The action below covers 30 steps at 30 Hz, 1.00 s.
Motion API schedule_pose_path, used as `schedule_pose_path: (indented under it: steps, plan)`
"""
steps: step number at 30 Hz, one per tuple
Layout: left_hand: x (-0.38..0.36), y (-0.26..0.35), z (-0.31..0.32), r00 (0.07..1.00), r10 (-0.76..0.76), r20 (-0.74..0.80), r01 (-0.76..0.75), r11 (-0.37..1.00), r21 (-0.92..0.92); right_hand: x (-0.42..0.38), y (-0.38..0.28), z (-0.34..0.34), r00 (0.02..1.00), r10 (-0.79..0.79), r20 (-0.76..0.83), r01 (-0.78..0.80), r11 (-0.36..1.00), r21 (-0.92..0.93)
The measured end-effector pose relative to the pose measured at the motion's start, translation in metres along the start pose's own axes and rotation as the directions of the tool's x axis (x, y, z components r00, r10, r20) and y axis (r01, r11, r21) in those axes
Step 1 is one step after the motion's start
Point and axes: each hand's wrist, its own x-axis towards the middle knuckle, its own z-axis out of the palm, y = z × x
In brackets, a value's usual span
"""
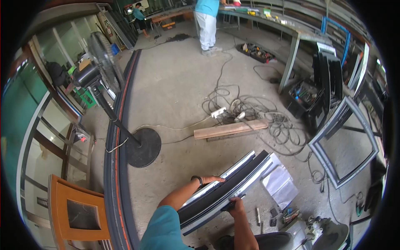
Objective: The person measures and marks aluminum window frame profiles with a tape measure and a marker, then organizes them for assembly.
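Several long metal profiles (225, 187), dark with light silvery edges, lie side by side and slant across the floor in front of me. My left hand (211, 179) is closed over the far light-edged profile, with a dark band on the wrist. At the near edge my right hand (236, 205) has its fingers closed around a small dark object that I cannot make out, close against the profile. Beside the profiles' right end lies a sheet of paper (280, 183). A white pen-like stick (258, 216) and a small black piece (273, 221) lie right of my right hand.
Wooden planks (231, 130), a white power strip (218, 112) and tangled cables (266, 112) lie ahead. A stand fan (143, 148) and long dark bars (116, 166) are left, a grey frame (346, 143) right. A person (205, 25) stands at a workbench (291, 31).
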Motion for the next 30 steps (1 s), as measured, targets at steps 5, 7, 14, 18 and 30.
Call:
schedule_pose_path:
  steps: [5,7,14,18,30]
  plan:
    - [-0.047,0.060,0.019,0.987,0.153,0.047,-0.155,0.987,0.031,-0.069,-0.044,0.064,0.993,-0.113,0.045,0.117,0.989,-0.090]
    - [-0.105,0.096,0.057,0.981,0.196,0.006,-0.196,0.979,0.063,-0.114,-0.060,0.095,0.974,-0.215,0.073,0.221,0.971,-0.088]
    - [-0.134,0.105,0.148,0.935,0.301,0.189,-0.310,0.951,0.018,-0.274,-0.069,0.104,0.927,-0.376,0.015,0.376,0.922,-0.090]
    - [-0.111,0.086,0.209,0.915,0.281,0.291,-0.263,0.960,-0.099,-0.335,-0.052,0.068,0.916,-0.397,-0.049,0.392,0.916,-0.088]
    - [-0.099,0.151,0.306,0.923,-0.086,0.375,0.069,0.996,0.058,-0.448,-0.086,0.035,0.914,-0.394,-0.092,0.378,0.913,-0.153]
